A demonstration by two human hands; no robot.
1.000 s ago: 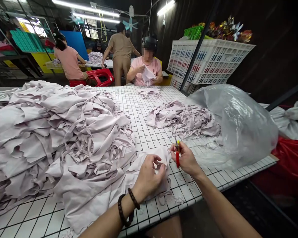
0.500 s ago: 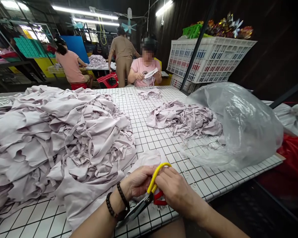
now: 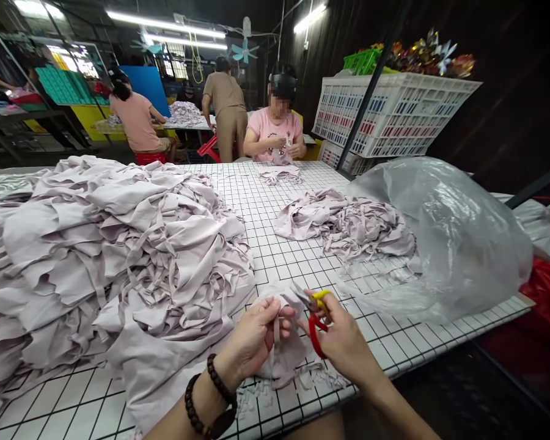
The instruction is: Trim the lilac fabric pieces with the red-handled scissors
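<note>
My left hand [image 3: 256, 333], with dark beaded bracelets at the wrist, pinches a pale pinkish-grey fabric piece [image 3: 286, 360] by a narrow strap. The cloth hangs down onto the grid-patterned table. In my right hand [image 3: 343, 339] are scissors [image 3: 318, 308] with one yellow and one red handle loop. Their blades point up and left, close to the top of the cloth. Small fabric scraps [image 3: 256, 394] lie below my hands. To the left rises a large heap of matching fabric pieces [image 3: 165, 244], and a smaller pile [image 3: 352, 223] lies beyond my right hand.
A clear plastic bag [image 3: 467, 238] bulges over the table's right side. Across the table a person in a pink shirt [image 3: 275, 131] handles similar cloth. White plastic crates [image 3: 394, 110] stand at the back right. Several other people are farther back.
The scissors have swung from pointing down toward me to pointing up and left. My hands have moved apart, and the cloth now shows between them. The person opposite has lowered their cloth.
</note>
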